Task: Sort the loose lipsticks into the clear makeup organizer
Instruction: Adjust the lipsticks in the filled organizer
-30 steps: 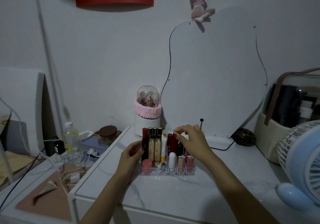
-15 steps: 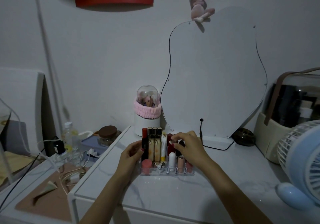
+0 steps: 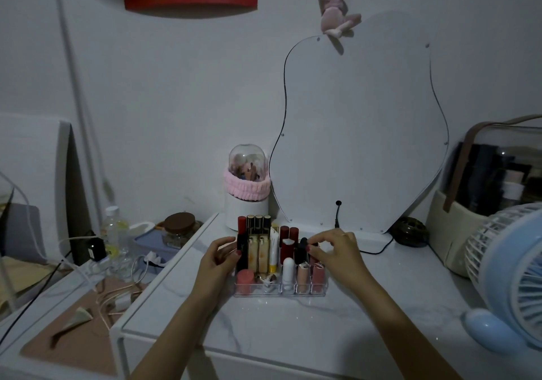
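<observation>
The clear makeup organizer (image 3: 280,291) stands in the middle of the white marble table, filled with several upright lipsticks and tubes. My left hand (image 3: 218,259) grips its left side, fingers against a dark tube (image 3: 242,255). My right hand (image 3: 337,252) reaches in from the right and pinches the top of a dark lipstick (image 3: 302,247) standing in a back compartment. A white lipstick (image 3: 288,269) and two pink ones (image 3: 311,275) stand in the front row. A short pink one (image 3: 245,280) sits at the front left.
A curved mirror (image 3: 360,133) leans on the wall behind. A domed white container with a pink band (image 3: 247,187) stands at the back. A blue fan (image 3: 510,277) and a beige basket (image 3: 457,241) are on the right. Cables, a bottle and jar crowd the lower left surface.
My right hand has come down from above the back row onto the dark lipstick. The left hand has stayed at the organizer's left side.
</observation>
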